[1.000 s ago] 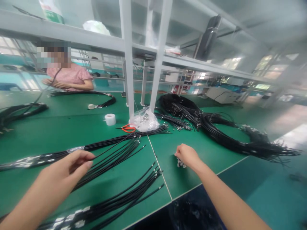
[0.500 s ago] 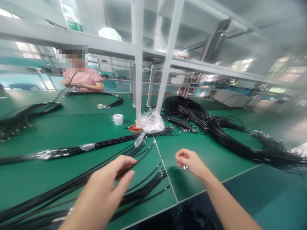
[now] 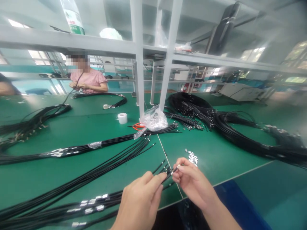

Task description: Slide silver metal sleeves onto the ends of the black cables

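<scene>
My left hand (image 3: 141, 198) is closed on a black cable near its end, over the lower bundle of cables (image 3: 96, 203) with white labels. Close beside it, my right hand (image 3: 192, 180) pinches the tip of that cable (image 3: 175, 169), where a small whitish piece shows between thumb and finger. Small silvery white pieces (image 3: 192, 158) lie on the green table just beyond my right hand. Another bundle of loose black cables (image 3: 100, 169) stretches to the left behind my left hand.
Orange-handled scissors (image 3: 137, 126), a clear plastic bag (image 3: 155, 119) and a white tape roll (image 3: 122, 118) lie farther back. Coiled black cables (image 3: 230, 137) are at right. Shelf posts (image 3: 139, 64) rise mid-table. A person in pink (image 3: 90, 80) sits across, holding a cable.
My left hand has moved right with a cable. My right hand has come to the cable's tip, and the small pieces now show beyond it. The view has shifted slightly.
</scene>
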{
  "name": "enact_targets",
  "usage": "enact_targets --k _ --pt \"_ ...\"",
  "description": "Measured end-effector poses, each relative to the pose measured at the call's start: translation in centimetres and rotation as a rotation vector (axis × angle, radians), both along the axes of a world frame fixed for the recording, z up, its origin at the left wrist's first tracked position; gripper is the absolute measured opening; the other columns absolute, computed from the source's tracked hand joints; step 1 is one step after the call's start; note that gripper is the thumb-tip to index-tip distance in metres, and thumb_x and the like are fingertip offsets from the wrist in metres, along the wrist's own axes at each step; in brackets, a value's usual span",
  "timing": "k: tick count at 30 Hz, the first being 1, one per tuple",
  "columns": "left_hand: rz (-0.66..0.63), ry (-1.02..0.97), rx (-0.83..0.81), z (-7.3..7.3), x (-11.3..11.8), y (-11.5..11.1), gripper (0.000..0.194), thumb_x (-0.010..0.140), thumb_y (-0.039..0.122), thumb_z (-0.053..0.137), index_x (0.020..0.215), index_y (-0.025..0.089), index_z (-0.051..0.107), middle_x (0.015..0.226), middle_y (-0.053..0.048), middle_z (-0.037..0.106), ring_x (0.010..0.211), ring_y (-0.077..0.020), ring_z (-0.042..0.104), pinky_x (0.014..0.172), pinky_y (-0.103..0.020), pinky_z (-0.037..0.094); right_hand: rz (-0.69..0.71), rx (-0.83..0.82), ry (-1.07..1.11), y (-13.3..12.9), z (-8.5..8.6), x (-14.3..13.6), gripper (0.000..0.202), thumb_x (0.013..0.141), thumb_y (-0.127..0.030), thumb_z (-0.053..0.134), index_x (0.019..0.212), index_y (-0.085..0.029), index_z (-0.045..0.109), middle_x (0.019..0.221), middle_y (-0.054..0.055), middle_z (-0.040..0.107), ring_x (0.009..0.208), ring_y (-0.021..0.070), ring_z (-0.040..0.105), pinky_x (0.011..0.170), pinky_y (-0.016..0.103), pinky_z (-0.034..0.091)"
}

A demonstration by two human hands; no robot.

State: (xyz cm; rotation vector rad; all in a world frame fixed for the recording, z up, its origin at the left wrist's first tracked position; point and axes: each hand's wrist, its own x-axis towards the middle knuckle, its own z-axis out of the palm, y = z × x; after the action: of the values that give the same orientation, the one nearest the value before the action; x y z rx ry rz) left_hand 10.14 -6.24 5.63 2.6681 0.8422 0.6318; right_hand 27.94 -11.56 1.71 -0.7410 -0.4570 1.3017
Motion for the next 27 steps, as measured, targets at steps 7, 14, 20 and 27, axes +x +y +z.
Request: enact_targets --k 7,14,20,27 --pt "0.018 0.097 -0.028 -1.0 0.3 0.1 0.036 0.087 0.017 0.038 0.112 0.035 0.057 0.077 0.001 0.060 0.062 -0.0135 0.060 0.054 -0.021 0.043 -0.048 -0.013 0.020 0.0 -0.4 -0.3 0.012 0.072 -0.013 0.067 0.080 -0.017 0.059 0.073 -0.001 0.056 0.064 0.0087 0.052 0.062 0.021 0.041" --pt "-0.005 0.116 -0.095 -0.2 0.2 0.3 0.037 0.087 0.018 0.037 0.112 0.036 0.058 0.077 0.001 0.060 0.066 -0.0140 0.060 0.056 -0.021 0.044 -0.112 -0.033 -0.208 -0.2 0.0 -0.2 0.010 0.073 -0.016 0.067 0.082 -0.017 0.062 0.075 -0.001 0.056 0.065 0.0099 0.053 0.062 0.022 0.042" --pt "0.010 0.115 -0.155 -0.1 0.0 0.4 0.037 0.087 0.019 0.036 0.111 0.036 0.058 0.081 0.001 0.060 0.065 -0.0141 0.060 0.056 -0.022 0.043 -0.089 -0.043 -0.236 -0.4 0.1 -0.3 0.008 0.074 -0.017 0.066 0.081 -0.016 0.061 0.074 -0.001 0.056 0.065 0.0099 0.053 0.062 0.023 0.042" --pt "0.002 0.050 -0.259 0.4 -0.3 0.7 0.034 0.089 0.021 0.037 0.107 0.038 0.060 0.078 0.002 0.060 0.065 -0.0128 0.058 0.057 -0.021 0.042 -0.001 -0.069 -0.214 -0.4 0.5 0.0 0.007 0.074 -0.016 0.065 0.079 -0.016 0.060 0.069 -0.001 0.055 0.062 0.0097 0.051 0.059 0.022 0.040"
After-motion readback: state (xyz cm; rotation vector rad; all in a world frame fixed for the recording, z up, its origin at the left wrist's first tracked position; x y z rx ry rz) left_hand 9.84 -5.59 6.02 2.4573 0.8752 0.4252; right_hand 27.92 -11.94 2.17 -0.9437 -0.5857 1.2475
